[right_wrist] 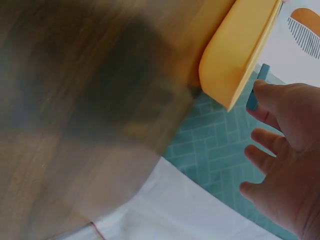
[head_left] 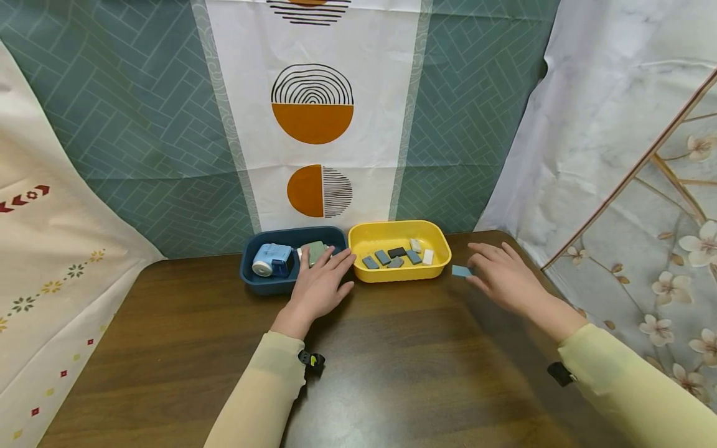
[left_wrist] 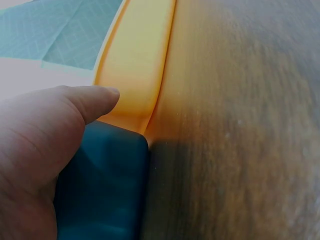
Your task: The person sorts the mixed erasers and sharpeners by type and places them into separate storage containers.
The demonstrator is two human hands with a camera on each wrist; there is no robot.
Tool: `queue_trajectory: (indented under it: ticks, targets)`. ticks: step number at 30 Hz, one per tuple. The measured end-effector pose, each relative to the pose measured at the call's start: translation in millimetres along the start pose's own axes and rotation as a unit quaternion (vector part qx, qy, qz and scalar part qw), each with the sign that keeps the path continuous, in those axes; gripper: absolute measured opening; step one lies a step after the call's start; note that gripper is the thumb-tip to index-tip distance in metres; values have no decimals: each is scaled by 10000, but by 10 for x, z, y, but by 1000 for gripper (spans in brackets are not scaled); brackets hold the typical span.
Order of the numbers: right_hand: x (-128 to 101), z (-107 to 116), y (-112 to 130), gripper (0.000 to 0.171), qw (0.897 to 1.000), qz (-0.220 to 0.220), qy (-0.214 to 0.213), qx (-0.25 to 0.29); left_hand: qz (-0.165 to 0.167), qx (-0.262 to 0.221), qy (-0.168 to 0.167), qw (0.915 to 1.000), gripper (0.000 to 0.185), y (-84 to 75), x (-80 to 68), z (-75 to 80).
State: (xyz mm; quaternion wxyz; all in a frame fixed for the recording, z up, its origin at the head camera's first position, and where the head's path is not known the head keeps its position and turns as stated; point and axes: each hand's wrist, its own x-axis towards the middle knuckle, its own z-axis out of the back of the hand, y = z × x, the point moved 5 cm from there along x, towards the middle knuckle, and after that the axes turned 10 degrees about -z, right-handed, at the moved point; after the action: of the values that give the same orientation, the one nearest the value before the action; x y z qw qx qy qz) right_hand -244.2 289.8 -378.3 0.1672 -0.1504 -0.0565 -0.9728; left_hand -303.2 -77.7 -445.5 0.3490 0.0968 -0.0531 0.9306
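Between thumb and fingertip, my right hand [head_left: 504,277] pinches a small flat blue-grey block [head_left: 461,271] just right of the yellow tray [head_left: 399,275]. In the right wrist view the block [right_wrist: 264,72] sticks out past the thumb, and the other fingers are spread. My left hand [head_left: 315,287] lies with extended fingers over the right end of the dark blue tray [head_left: 262,285], fingertips close to the yellow tray's left rim. Inside the yellow tray are several small blocks: grey-blue ones, a black one [head_left: 396,252] and white ones [head_left: 428,256].
The blue tray holds a light blue package with a white round end [head_left: 272,259] and a green item [head_left: 315,251] partly hidden by my left hand. Both trays stand side by side at the back of the brown wooden table [head_left: 381,361], before a patterned cloth [head_left: 454,124].
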Motion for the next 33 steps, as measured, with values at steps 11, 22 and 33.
queue_trajectory:
  ticks: [11,22,33]
  targets:
    - [197,6,191,20,9999,-27,125,83,16,-34,-24,10000,68,4,-1,2]
    - [446,-46,397,18,9996,140,226,-25,33,-44,52,10000,68,5,-5,-6]
    - [682,-90,586,22,9991,66,407,-126,22,-46,23,10000,68,0,-5,6]
